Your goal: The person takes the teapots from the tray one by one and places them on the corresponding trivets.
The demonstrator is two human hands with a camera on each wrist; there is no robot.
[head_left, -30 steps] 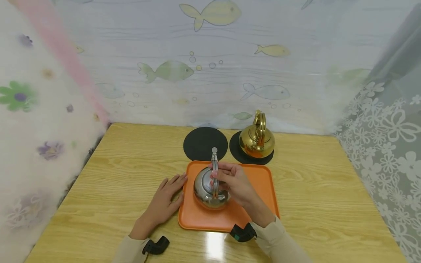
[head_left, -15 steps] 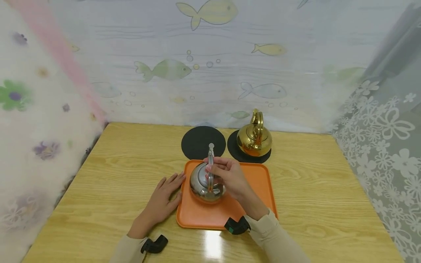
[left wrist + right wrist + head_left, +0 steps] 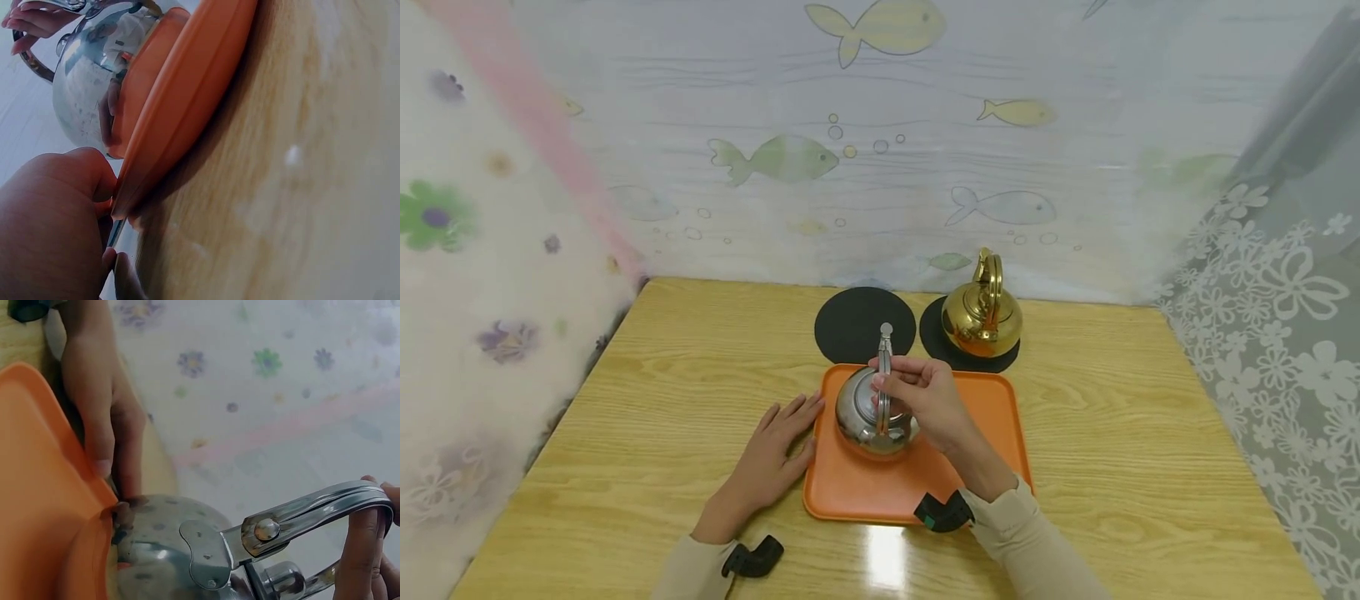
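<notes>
A shiny silver kettle (image 3: 856, 427) is at the left half of an orange tray (image 3: 988, 433), its spout pointing away from me. My right hand (image 3: 936, 410) grips the kettle's upright handle (image 3: 312, 509) between thumb and fingers. Whether the kettle's base touches the tray is hard to tell. Flat beside the tray's left edge lies my left hand (image 3: 766, 463), fingers extended, with fingertips and thumb against the rim. The left wrist view shows that hand close to the tray's edge, partly hiding the contact.
Behind the tray are two round black mats, a left mat (image 3: 857, 321) and a right mat (image 3: 931, 337). A gold kettle (image 3: 981, 323) stands on the right one. The wooden table (image 3: 1120, 433) backs onto a fish-patterned curtain (image 3: 880, 208).
The silver kettle has shifted slightly away from me over the tray, with my right hand still gripping its handle. My left hand has stayed at the tray's edge.
</notes>
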